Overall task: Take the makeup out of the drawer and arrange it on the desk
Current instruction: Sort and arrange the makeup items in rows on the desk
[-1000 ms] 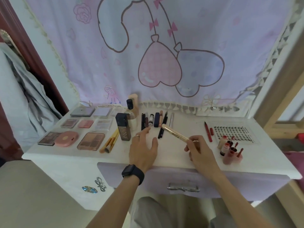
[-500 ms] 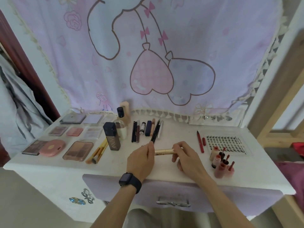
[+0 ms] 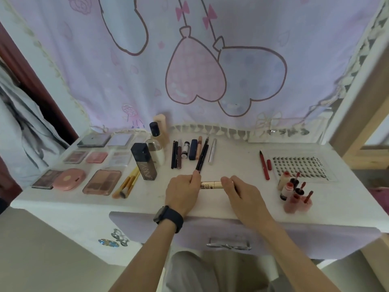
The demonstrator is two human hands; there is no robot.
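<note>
A gold makeup tube [image 3: 211, 184] lies level just above the white desk [image 3: 147, 199], held at both ends. My left hand [image 3: 182, 193] pinches its left end and my right hand [image 3: 242, 191] grips its right end. Just behind the hands lies a row of pencils and tubes [image 3: 193, 152], one black pencil slanting toward my left fingers. The lilac drawer [image 3: 294, 239] below the desk edge looks pushed in, with its metal handle [image 3: 229, 243] facing me.
Eyeshadow and blush palettes [image 3: 101, 182] and a round pink compact [image 3: 69, 179] fill the left side. A dark foundation bottle [image 3: 145, 162] and brushes [image 3: 128, 184] stand beside them. At right are a red liner [image 3: 264, 166], a lash tray [image 3: 301, 167] and lip glosses [image 3: 294, 197].
My left hand came off the desk and took the tube's left end. The tube went from slanted in my right hand to level between both hands.
</note>
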